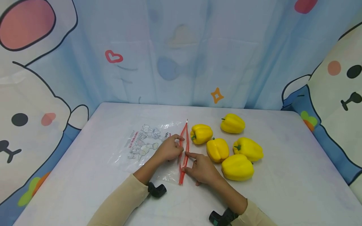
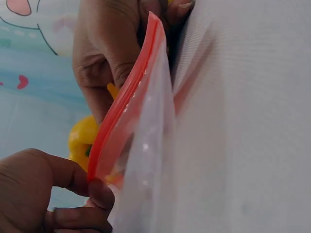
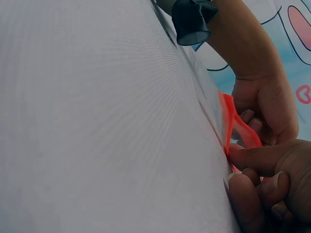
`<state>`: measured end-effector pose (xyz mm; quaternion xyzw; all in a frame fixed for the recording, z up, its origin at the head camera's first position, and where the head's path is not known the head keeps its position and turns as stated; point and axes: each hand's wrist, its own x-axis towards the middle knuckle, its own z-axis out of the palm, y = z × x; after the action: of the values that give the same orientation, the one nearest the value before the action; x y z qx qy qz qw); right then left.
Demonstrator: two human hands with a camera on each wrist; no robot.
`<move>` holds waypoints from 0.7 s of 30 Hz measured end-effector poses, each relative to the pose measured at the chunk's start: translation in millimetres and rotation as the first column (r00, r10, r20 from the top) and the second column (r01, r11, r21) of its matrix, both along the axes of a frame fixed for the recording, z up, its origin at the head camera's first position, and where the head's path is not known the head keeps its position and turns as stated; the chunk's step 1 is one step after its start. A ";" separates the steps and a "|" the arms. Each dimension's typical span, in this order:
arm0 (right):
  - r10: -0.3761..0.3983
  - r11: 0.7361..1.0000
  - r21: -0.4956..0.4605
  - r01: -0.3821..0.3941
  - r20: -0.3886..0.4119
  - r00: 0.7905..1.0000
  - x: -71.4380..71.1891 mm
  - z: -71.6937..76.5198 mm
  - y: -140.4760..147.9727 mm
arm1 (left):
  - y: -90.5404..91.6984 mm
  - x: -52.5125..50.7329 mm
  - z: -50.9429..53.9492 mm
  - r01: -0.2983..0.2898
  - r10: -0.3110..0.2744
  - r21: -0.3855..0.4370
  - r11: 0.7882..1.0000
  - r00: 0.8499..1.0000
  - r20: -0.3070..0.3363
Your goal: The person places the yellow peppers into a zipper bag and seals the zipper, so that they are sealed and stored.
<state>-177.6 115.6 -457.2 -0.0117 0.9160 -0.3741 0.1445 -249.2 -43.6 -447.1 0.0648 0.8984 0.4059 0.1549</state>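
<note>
A clear zip bag (image 1: 144, 147) with printed drawings lies flat on the table, its red-edged mouth (image 1: 187, 138) parted and facing right. The left hand (image 1: 169, 148) pinches the left red strip between thumb and finger; the left wrist view shows this hand (image 2: 53, 194) at the strip (image 2: 119, 104). The right hand (image 1: 203, 169) has its thumb and index finger on the right red strip; in the right wrist view its fingers (image 3: 262, 162) touch the red edge (image 3: 227, 116). Several yellow bell peppers (image 1: 237, 167) lie right of the bag, outside it.
The white table (image 1: 113, 119) backs onto a blue patterned curtain (image 1: 175, 62). The nearest peppers, such as one pepper (image 1: 217, 150), lie just beyond the right hand. A black wrist camera (image 1: 157, 190) hangs under the left wrist, another (image 1: 222, 218) by the right sleeve.
</note>
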 end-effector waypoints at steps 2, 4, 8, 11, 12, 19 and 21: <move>0.001 1.000 -0.003 -0.001 -0.009 1.000 0.0 -0.5 0.4 | -1.2 -0.6 1.4 -0.013 0.013 0.028 1.000 1.000 0.020; 0.004 1.000 -0.005 -0.004 -0.019 1.000 0.4 -0.5 0.7 | -2.0 -0.8 2.3 -0.025 0.023 0.054 0.998 0.999 0.028; 0.006 1.000 -0.013 -0.006 -0.027 1.000 0.8 -0.4 1.0 | -3.2 0.3 3.0 -0.048 0.047 0.098 0.994 0.999 0.012; 0.004 1.000 -0.014 -0.004 -0.032 0.999 1.4 -0.5 0.6 | -4.0 1.8 2.7 -0.075 0.080 0.144 0.987 0.996 -0.030; 0.003 1.000 -0.014 -0.004 -0.034 0.999 1.5 -0.7 0.5 | -4.4 2.6 2.7 -0.084 0.092 0.161 0.983 0.995 -0.043; -0.006 1.000 -0.005 0.006 -0.024 1.000 1.7 -0.2 0.2 | -6.9 9.1 4.6 -0.137 0.173 0.302 0.943 0.980 -0.095; -0.008 1.000 -0.003 0.008 -0.022 1.000 1.5 -0.1 0.3 | -8.0 9.7 4.6 -0.123 0.171 0.355 0.927 0.979 -0.108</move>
<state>-176.0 115.9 -457.3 -0.0122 0.9170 -0.3758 0.1330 -239.5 -51.6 -442.5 0.0511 0.8238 0.5626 0.0481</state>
